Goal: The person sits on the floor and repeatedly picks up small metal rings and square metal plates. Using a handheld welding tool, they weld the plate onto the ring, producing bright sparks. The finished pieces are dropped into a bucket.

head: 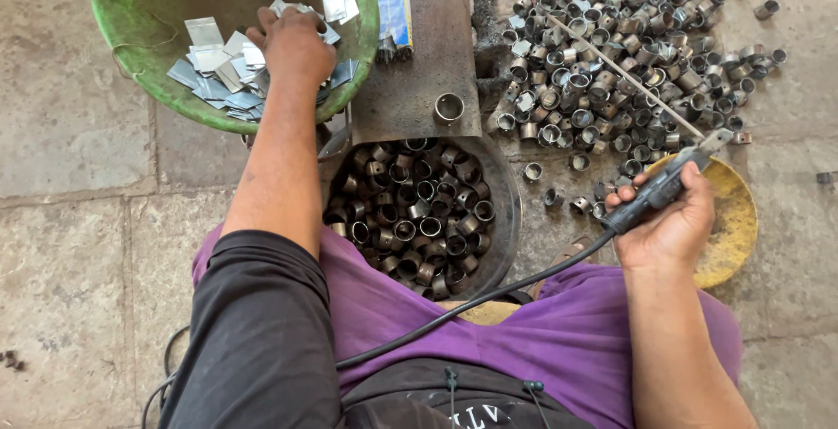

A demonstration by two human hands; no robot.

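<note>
Whole floor point(61, 246) here is big worn stone slabs, grey and dusty, with dirt in the joints, and the person sits right on it in purple trousers. Biggest thing going is the heap of rings point(611, 54) spread loose over the slabs at upper right, short metal sleeves lying every which way, a thin rod point(624, 75) laid across them. Upper left sits a green bowl point(131, 10), scuffed inside, with flat metal squares point(214, 80) piled in it. Centre frame is a dark round pan point(509, 211) full of more rings, and above it a rusty plate point(410, 71) with one ring point(449, 108) standing on it alone. A yellow dish point(738, 219) pokes out at right.

Left hand point(292, 45) is down in the bowl, fingers curled into the squares; can't tell if it's actually got one. Right hand point(672, 219) is wrapped tight round a black welding holder point(659, 189) over the yellow dish, its cable point(471, 302) trailing across the lap.
</note>
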